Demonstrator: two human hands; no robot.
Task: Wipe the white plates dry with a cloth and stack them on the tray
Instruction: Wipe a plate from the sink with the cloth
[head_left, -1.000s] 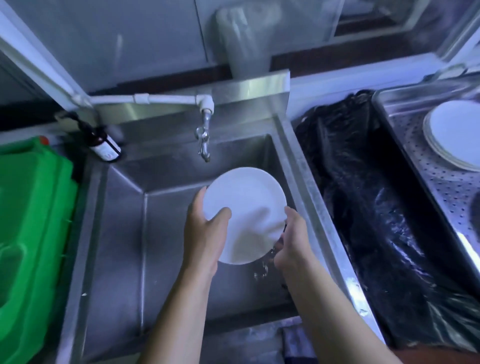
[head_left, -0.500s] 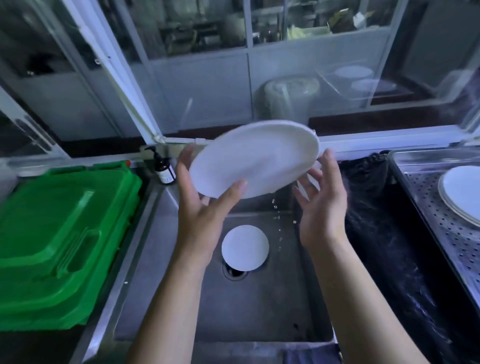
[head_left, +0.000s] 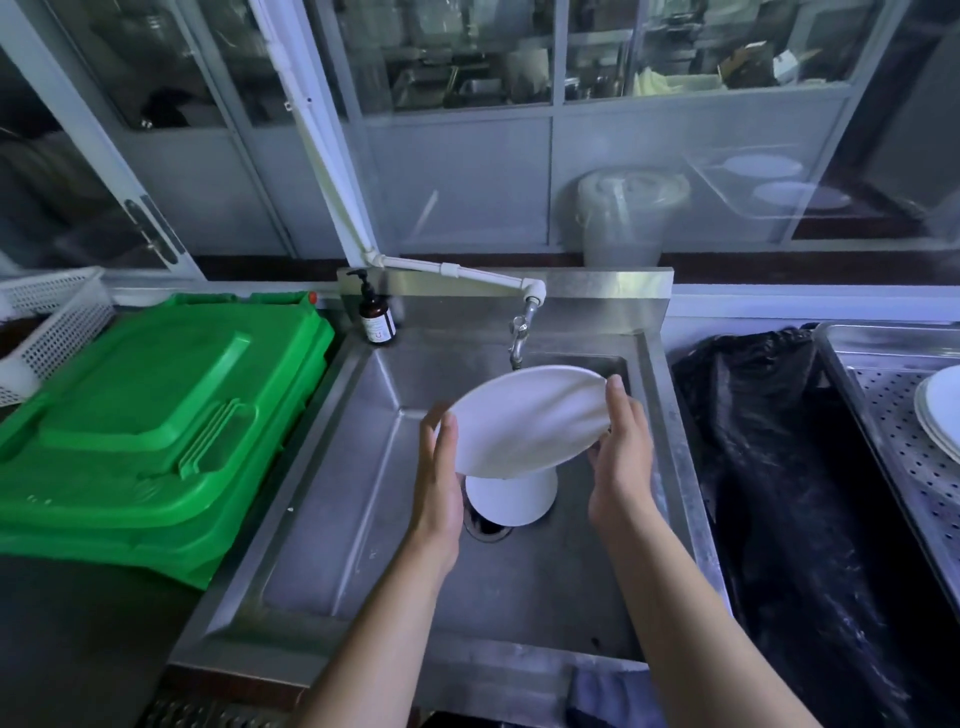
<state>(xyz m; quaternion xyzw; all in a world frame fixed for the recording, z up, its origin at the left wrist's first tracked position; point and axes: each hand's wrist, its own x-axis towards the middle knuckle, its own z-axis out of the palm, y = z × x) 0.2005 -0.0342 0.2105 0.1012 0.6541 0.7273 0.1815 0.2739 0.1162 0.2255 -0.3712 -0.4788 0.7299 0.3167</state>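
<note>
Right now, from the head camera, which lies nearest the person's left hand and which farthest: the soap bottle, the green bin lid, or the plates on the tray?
From the left hand:
1. Soap bottle, behind it on the sink's back left corner.
2. Green bin lid, off to the left.
3. Plates on the tray, far right.

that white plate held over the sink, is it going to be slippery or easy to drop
Probably slippery: the white plate is held over the sink, likely wet, and no cloth touches it. The left hand and right hand hold only its opposite edges, so a tilt could let it slide. It looks rigid, holding its shape, and would probably chip on the steel.
</note>
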